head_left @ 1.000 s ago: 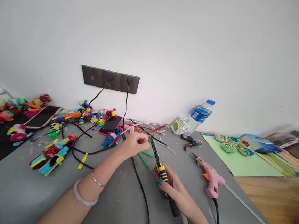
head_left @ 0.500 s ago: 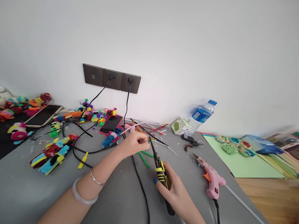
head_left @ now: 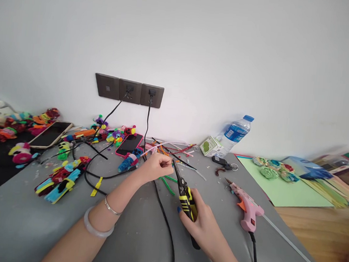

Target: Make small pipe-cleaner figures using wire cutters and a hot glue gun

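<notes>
My left hand (head_left: 156,167) is closed in a pinch over the middle of the table. Whatever sits between its fingertips is too small to make out. My right hand (head_left: 199,216) is wrapped round the yellow and black handles of a pair of pliers (head_left: 188,203). Their long dark jaws point up and away, with the tips right beside my left fingertips. Just behind and below the left hand lie green pipe cleaners (head_left: 167,186). More pipe cleaners (head_left: 185,149) in pink, red, white and black are scattered beyond.
A pink glue gun (head_left: 248,211) with its cord lies at right, near car keys (head_left: 220,161), a small box (head_left: 210,145) and a leaning water bottle (head_left: 235,134). Black cables (head_left: 164,215) cross the table. Pipe-cleaner figures (head_left: 62,180) and two phones (head_left: 52,134) are at left.
My right hand and the pliers have shifted slightly left, and the jaw tips are a little closer to my left fingertips. The left hand stays almost still.
</notes>
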Demonstrator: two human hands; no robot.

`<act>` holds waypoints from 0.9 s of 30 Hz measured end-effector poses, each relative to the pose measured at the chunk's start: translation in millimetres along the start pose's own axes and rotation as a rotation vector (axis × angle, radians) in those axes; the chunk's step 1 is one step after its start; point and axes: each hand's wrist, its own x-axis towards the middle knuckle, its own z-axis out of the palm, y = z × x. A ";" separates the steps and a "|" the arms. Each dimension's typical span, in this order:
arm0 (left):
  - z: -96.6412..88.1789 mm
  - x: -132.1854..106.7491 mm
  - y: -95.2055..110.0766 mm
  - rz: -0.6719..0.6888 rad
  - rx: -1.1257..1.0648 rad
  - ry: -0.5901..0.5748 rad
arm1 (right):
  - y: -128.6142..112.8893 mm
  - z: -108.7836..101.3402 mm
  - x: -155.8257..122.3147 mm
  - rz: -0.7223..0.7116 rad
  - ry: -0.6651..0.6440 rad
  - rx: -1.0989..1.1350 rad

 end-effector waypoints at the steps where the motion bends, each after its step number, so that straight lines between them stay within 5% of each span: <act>1: 0.0 0.2 -0.1 0.006 -0.004 -0.002 | 0.8 -2.5 -0.1 0.001 -0.013 0.031; 6: 2.6 0.2 1.9 0.064 -0.015 -0.027 | 21.2 -15.2 4.2 -0.026 -0.214 0.489; 9: 5.8 -0.3 3.5 0.086 -0.031 -0.047 | 41.3 -12.8 11.9 0.002 -0.450 0.885; 12: 8.0 -0.3 2.6 0.073 -0.041 -0.054 | 57.7 -5.9 19.9 0.027 -0.569 1.055; 19: 8.3 1.0 -3.2 0.078 -0.006 -0.018 | 68.4 -1.1 25.6 -0.018 -0.610 1.030; 27: 7.2 -0.4 -0.1 0.039 0.036 0.017 | 28.6 -13.2 4.3 0.032 -0.397 0.833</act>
